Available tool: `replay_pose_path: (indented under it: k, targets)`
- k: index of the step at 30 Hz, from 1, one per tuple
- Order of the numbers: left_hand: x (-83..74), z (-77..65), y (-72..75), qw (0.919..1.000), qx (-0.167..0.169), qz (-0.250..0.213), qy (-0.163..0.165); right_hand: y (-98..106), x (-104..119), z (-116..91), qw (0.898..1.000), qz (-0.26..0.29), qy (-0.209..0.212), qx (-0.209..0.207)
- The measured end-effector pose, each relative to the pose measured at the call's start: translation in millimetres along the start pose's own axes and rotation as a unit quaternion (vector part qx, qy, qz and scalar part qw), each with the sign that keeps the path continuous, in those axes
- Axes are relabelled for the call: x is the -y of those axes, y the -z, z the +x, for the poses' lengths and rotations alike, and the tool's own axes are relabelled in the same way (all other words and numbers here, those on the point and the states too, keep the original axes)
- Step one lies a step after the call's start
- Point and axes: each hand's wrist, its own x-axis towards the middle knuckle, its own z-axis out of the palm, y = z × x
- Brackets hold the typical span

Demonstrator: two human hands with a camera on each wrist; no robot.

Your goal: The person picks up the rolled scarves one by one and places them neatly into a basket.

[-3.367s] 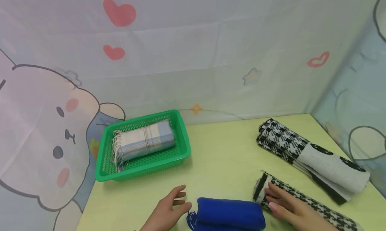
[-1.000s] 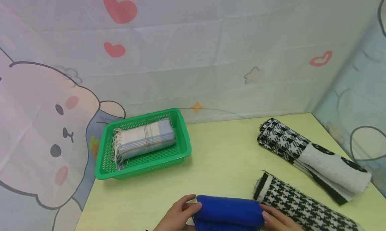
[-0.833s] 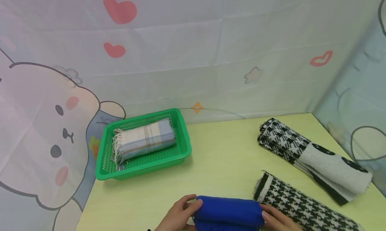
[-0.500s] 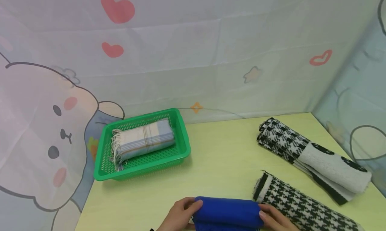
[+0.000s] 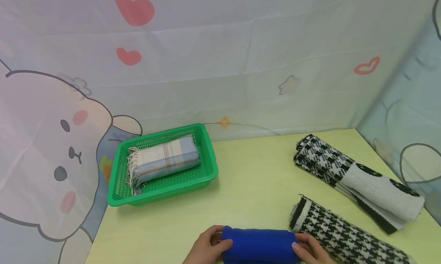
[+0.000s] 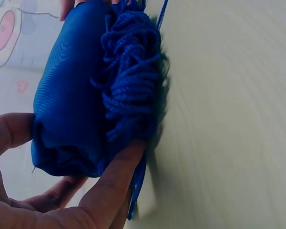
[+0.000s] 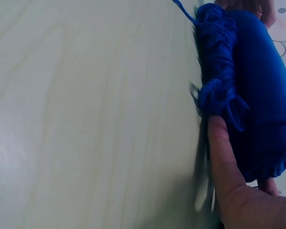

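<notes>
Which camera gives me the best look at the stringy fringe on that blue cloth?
The left wrist view: the fringe is close up, its looped strands clear. The right wrist view shows it too, but darker and narrower. In the head view, I see the blue cloth but cannot make out any fringe.

A few seconds ago I saw both hands poised off the blue roll (image 5: 259,245); now the left hand (image 5: 206,245) and right hand (image 5: 311,249) grip its ends. The right has left the houndstooth roll's (image 5: 344,229) far end uncovered. Fringe (image 6: 131,90) loops jutting out leftward are now hidden from above.
</notes>
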Motion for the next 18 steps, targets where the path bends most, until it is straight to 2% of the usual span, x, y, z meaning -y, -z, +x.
replay_pose_path:
  k: [5, 11, 14, 18]
  targets:
    - [-13.1, -9.8, 0.5, 0.9995, -0.002, 0.015, -0.027, -5, -3, 2, 0.999, 0.039, -0.003, -0.009]
    - [-12.5, -13.5, 4.3, 0.9987, 0.01, -0.026, -0.043, -11, -5, 3, 0.998, 0.063, -0.001, -0.012]
    - [-9.6, -13.0, 8.1, 0.9978, 0.026, -0.048, -0.039, -15, -6, 2, 0.996, 0.085, 0.005, -0.015]
    - [-7.0, -12.0, 12.3, 0.9966, 0.047, -0.065, -0.017, -17, -6, 2, 0.995, 0.104, 0.007, -0.012]
